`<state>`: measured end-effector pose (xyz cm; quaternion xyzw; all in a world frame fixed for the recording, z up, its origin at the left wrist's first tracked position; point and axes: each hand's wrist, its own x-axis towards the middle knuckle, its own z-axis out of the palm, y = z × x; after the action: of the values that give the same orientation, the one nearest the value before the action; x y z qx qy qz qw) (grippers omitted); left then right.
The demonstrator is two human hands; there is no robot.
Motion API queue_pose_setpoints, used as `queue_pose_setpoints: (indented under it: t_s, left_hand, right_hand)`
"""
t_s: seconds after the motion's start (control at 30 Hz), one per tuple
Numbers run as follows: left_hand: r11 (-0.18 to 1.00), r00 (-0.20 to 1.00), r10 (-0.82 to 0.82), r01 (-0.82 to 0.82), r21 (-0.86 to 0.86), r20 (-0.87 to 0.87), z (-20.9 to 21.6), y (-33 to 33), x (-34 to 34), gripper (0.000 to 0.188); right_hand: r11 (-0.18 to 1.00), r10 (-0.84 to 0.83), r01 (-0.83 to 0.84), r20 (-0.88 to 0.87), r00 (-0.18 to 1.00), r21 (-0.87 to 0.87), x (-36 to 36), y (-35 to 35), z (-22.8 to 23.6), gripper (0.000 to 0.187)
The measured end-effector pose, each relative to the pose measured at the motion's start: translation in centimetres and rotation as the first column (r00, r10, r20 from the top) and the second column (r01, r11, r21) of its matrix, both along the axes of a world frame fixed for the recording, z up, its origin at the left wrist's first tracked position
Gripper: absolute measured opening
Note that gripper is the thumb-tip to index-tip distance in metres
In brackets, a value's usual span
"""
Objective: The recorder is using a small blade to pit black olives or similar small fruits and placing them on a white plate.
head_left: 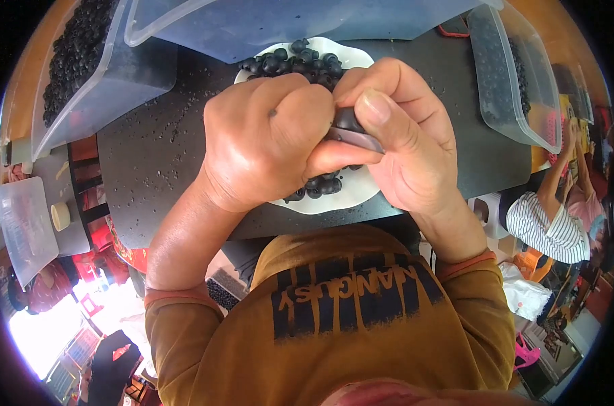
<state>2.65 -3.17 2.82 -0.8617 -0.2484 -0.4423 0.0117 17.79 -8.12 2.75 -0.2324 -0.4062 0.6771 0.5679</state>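
Observation:
My left hand [263, 139] is closed around a small knife [357, 139], of which only a short grey blade shows, with the thumb stretched along it. My right hand [415, 145] pinches a small glossy black rounded piece [348, 119] between thumb and fingers, right against the blade. Both hands meet above a white wavy-rimmed plate [354, 194]. On it lie several more black pieces [307, 64], round with narrower ends, partly covered by my hands. The knife's handle is hidden inside my left fist.
A dark table [151, 196] carries scattered black bits. Clear plastic bins stand at the left [110, 95], along the far side [273, 27] and at the right [499, 81]; the side ones hold black pieces. A person in a striped shirt [547, 227] is at the far right.

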Motion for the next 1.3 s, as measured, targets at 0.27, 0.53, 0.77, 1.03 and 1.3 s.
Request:
queue_pose_setpoints:
  t_s: [0.27, 0.53, 0.77, 1.03, 1.3]
  left_hand:
    - [0.987, 0.998, -0.049, 0.053, -0.154, 0.027, 0.6, 0.8, -1.5, 0.053]
    - [0.947, 0.99, 0.062, -0.018, -0.321, 0.129, 0.0, 2.0, -2.1, 0.048]
    - [0.954, 0.959, 0.104, -0.022, -0.298, 0.263, -1.2, 1.6, -1.9, 0.054]
    - [0.947, 0.951, 0.174, -0.09, -0.309, 0.256, -2.5, 3.3, -2.2, 0.054]
    - [0.919, 0.958, 0.143, -0.035, -0.393, 0.249, -2.2, 3.1, -1.5, 0.052]
  right_hand:
    - [1.0, -0.011, 0.01, -0.061, 0.998, -0.017, -0.5, -0.3, 0.4, 0.015]
    - [0.537, -0.817, 0.621, 0.17, 0.55, 0.571, 6.8, -0.5, 3.5, 0.018]
    - [0.246, -0.611, 0.234, 0.338, -0.716, 0.941, 15.3, -0.7, 4.3, 0.022]
    - [0.803, -0.595, 0.088, 0.782, 0.187, 0.59, 4.9, 1.4, 3.3, 0.013]
    - [0.907, -0.359, -0.176, 0.922, 0.147, 0.382, 5.3, 4.0, 0.9, 0.02]
